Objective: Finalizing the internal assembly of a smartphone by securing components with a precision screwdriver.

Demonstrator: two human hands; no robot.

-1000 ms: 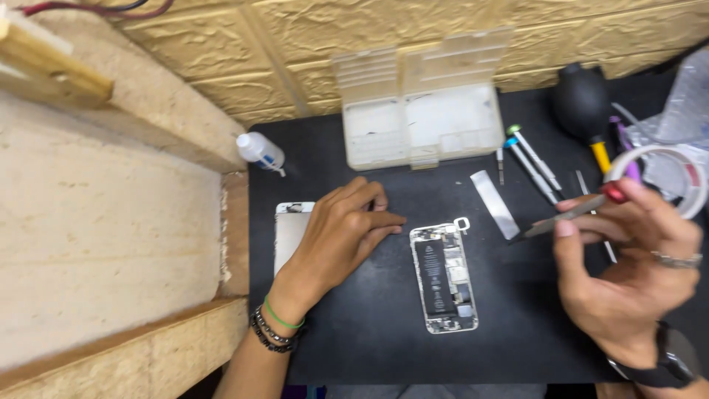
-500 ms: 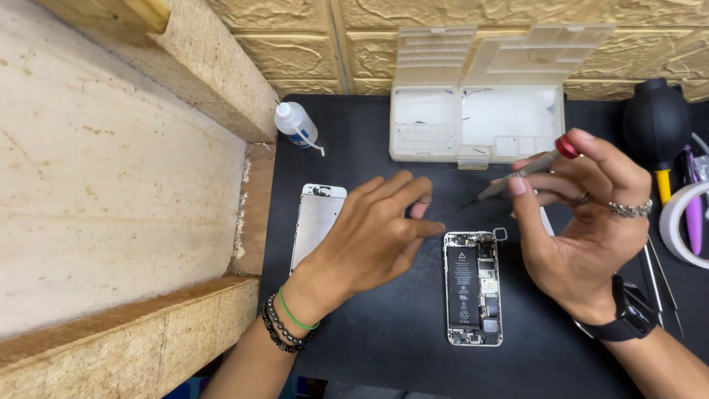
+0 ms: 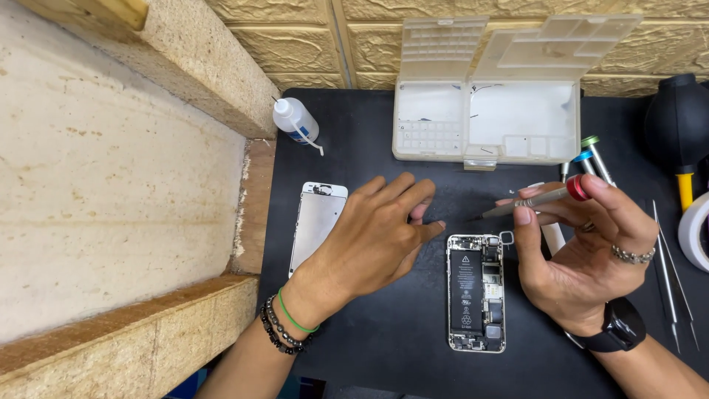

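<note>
An opened phone body (image 3: pixel 476 292) with its battery and circuit board showing lies on the black mat (image 3: pixel 384 148). My right hand (image 3: pixel 583 251) is just right of it and holds a slim screwdriver (image 3: pixel 528 201) with a red cap, its tip pointing left above the phone's top end. My left hand (image 3: pixel 373 240) rests flat on the mat, fingers spread, between the phone body and the detached screen panel (image 3: pixel 316 225) lying face down to the left.
An open white parts box (image 3: pixel 487 122) stands at the back. A small squeeze bottle (image 3: pixel 294 118) lies at the mat's back left. More screwdrivers (image 3: pixel 594 151), tweezers (image 3: pixel 668 281), a black air blower (image 3: pixel 679 122) and a tape roll (image 3: pixel 694 229) are on the right. Rough stone blocks (image 3: pixel 111 185) lie left.
The view has shifted left over the second. My right hand brought the screwdriver in from the right to just above the phone's top end. My left hand stayed on the mat.
</note>
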